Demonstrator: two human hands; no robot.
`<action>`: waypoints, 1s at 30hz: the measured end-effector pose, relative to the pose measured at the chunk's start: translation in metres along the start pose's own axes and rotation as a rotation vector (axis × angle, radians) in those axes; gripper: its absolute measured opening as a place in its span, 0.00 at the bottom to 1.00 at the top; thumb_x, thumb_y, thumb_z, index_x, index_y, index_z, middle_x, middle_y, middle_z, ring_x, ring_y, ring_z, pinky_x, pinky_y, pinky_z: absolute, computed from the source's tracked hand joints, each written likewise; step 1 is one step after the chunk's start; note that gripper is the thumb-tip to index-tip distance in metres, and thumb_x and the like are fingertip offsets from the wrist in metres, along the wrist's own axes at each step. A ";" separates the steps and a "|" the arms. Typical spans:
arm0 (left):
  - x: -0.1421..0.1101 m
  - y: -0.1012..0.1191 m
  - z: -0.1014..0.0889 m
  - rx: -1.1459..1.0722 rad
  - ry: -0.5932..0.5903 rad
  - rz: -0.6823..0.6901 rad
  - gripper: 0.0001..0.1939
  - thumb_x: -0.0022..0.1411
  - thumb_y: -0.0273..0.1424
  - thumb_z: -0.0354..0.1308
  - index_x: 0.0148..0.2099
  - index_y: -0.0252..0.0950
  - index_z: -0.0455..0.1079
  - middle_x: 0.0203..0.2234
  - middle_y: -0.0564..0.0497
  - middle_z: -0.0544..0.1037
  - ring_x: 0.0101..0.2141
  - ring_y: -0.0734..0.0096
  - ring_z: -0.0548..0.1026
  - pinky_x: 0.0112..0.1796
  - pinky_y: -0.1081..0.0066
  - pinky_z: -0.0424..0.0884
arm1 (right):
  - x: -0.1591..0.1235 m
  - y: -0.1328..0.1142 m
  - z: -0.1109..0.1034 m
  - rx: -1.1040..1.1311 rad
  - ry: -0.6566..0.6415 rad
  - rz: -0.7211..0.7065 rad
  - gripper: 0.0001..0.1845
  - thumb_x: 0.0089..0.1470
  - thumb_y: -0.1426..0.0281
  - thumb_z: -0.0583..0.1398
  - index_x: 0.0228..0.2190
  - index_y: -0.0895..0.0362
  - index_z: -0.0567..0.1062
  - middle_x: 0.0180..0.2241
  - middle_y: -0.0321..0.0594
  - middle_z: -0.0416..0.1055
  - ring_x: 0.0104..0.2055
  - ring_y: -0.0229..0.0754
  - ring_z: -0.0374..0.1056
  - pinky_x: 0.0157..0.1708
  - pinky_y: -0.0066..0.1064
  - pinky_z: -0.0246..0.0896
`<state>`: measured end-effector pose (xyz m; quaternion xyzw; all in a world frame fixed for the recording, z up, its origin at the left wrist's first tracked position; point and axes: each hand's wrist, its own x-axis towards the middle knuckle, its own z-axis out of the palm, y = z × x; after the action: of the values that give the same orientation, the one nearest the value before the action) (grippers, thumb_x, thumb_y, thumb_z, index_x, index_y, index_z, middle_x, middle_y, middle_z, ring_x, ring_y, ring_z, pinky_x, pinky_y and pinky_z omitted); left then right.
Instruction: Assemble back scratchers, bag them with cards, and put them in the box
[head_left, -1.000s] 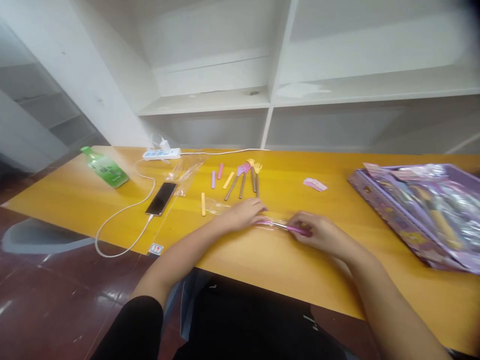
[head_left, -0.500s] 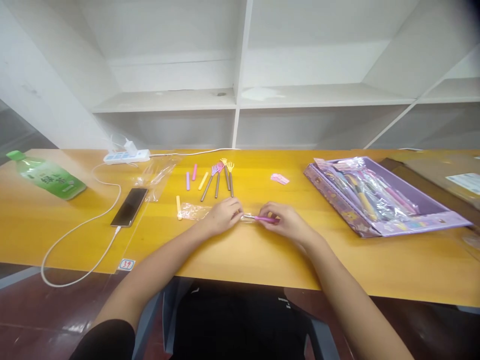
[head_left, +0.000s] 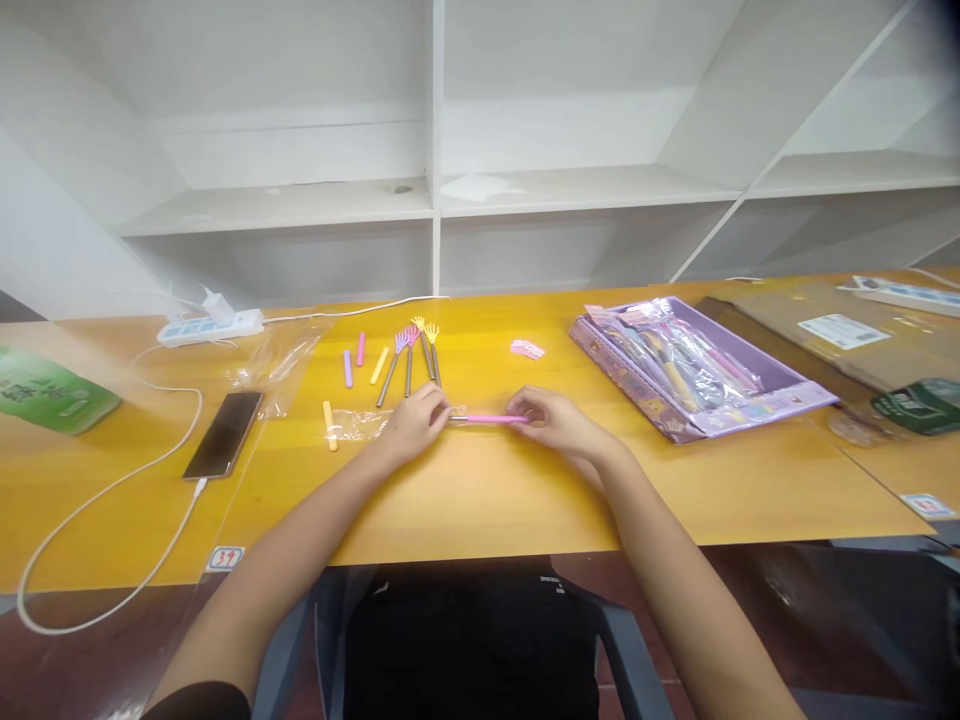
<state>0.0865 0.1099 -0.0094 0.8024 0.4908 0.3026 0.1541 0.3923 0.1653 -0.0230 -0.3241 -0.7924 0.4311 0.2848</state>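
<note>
Head view, pink stick (head_left: 491, 419): is bridging the space between the two hands, its long axis running sideways, nearly parallel to the table's near edge; the smooth pink end is pointing at the right hand, the slim grey metal end at the left.
Left hand (head_left: 416, 422): is pinching the metal end, fingers bunching together.
Right hand (head_left: 553, 418): is gripping the pink end between thumb and fingers.
Wrapper (head_left: 358, 425): is lying left of the left hand, clear, crinkled and glossy; how far it is reaching under the fingers, I cannot tell.
Back scratchers (head_left: 409, 372): four are fanning out just beyond the left hand, thin metal rods with claw-shaped heads in purple, pink and yellow, pointing away from the person.
Short sticks (head_left: 379, 365): four smooth, straight pieces are resting left of the left hand, purple, pink and two yellow.
Card (head_left: 527, 348): is lying flat beyond the right hand, small and pink.
Tray (head_left: 776, 404): is standing right of the right hand, purple, shallow, holding shiny clear bags (head_left: 690, 355).
Table (head_left: 487, 500): is showing smooth yellow-brown beneath both hands.
</note>
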 end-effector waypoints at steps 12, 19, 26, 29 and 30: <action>0.002 0.016 0.002 -0.051 0.051 0.047 0.06 0.75 0.29 0.55 0.41 0.38 0.71 0.37 0.49 0.75 0.39 0.66 0.76 0.41 0.66 0.72 | 0.008 -0.008 0.014 -0.069 0.179 -0.122 0.09 0.62 0.61 0.69 0.37 0.54 0.83 0.35 0.40 0.82 0.34 0.42 0.75 0.35 0.32 0.68; -0.002 0.023 0.001 -0.067 0.072 0.076 0.06 0.76 0.30 0.54 0.44 0.38 0.72 0.41 0.47 0.76 0.43 0.65 0.78 0.46 0.65 0.76 | 0.012 -0.018 0.035 -0.063 0.175 -0.325 0.09 0.67 0.61 0.66 0.38 0.53 0.82 0.41 0.43 0.83 0.41 0.45 0.78 0.42 0.36 0.72; -0.001 0.017 -0.005 0.017 0.099 0.095 0.05 0.76 0.30 0.55 0.44 0.38 0.72 0.40 0.48 0.77 0.43 0.66 0.77 0.46 0.66 0.74 | 0.010 -0.020 0.019 0.054 0.108 -0.288 0.10 0.71 0.65 0.60 0.44 0.53 0.83 0.43 0.44 0.79 0.42 0.43 0.77 0.43 0.37 0.75; 0.000 0.020 -0.002 0.007 0.078 0.104 0.05 0.76 0.30 0.55 0.43 0.38 0.71 0.40 0.48 0.76 0.42 0.66 0.77 0.45 0.66 0.74 | 0.010 -0.018 0.019 0.109 0.101 -0.226 0.08 0.68 0.66 0.63 0.40 0.54 0.82 0.40 0.42 0.79 0.38 0.41 0.77 0.40 0.34 0.75; 0.000 0.021 -0.001 0.005 0.069 0.105 0.06 0.76 0.30 0.55 0.43 0.38 0.71 0.40 0.48 0.76 0.42 0.66 0.77 0.45 0.66 0.74 | 0.010 -0.019 0.020 0.127 0.095 -0.209 0.07 0.67 0.66 0.64 0.39 0.55 0.82 0.39 0.42 0.79 0.38 0.41 0.77 0.40 0.33 0.75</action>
<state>0.1003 0.0997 0.0022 0.8165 0.4538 0.3366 0.1188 0.3666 0.1552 -0.0144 -0.2412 -0.7787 0.4323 0.3854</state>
